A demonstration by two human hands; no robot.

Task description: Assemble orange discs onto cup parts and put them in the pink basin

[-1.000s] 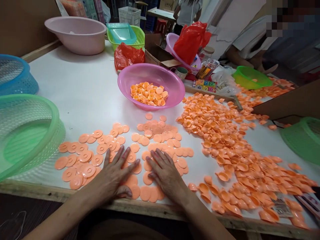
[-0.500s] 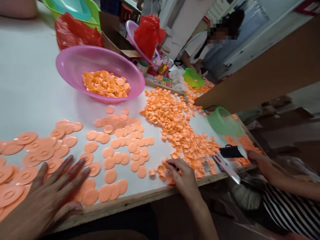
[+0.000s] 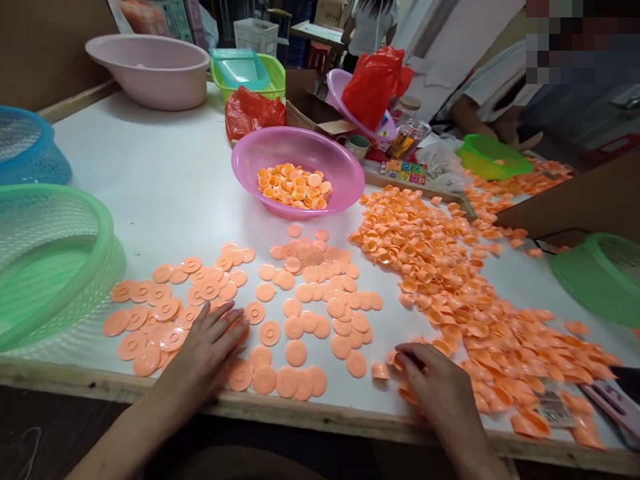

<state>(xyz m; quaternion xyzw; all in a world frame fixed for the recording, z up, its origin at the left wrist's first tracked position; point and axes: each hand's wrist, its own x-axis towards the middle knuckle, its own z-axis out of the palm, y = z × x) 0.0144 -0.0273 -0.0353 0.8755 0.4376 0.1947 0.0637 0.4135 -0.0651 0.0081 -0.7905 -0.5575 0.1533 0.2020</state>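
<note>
My left hand (image 3: 213,343) lies palm down on flat orange plastic discs (image 3: 207,285), its fingers stretched out and nothing gripped. Several of these round discs, some overlapping, spread around it over the white tabletop. At the front edge, my right hand (image 3: 440,387) is curled, thumb and forefinger closed on a small orange plastic cup (image 3: 397,360). Another small cup stands just left of those fingertips. Beside and beyond this hand stretches a heap of orange cups (image 3: 430,267). A pink basin (image 3: 250,157) behind the discs holds more cups.
A green mesh basket (image 3: 107,240) and a blue basket (image 3: 37,160) stand on the left. At the back are a pale pink tub (image 3: 165,80) and red plastic bags (image 3: 255,113). A cardboard divider and a green basket (image 3: 595,280) lie right. Another person works at the far right.
My view has swung left, so the table's contents sit further right and the left baskets show. The left hand's fingers are less widely spread. The right hand stays by the small cups.
</note>
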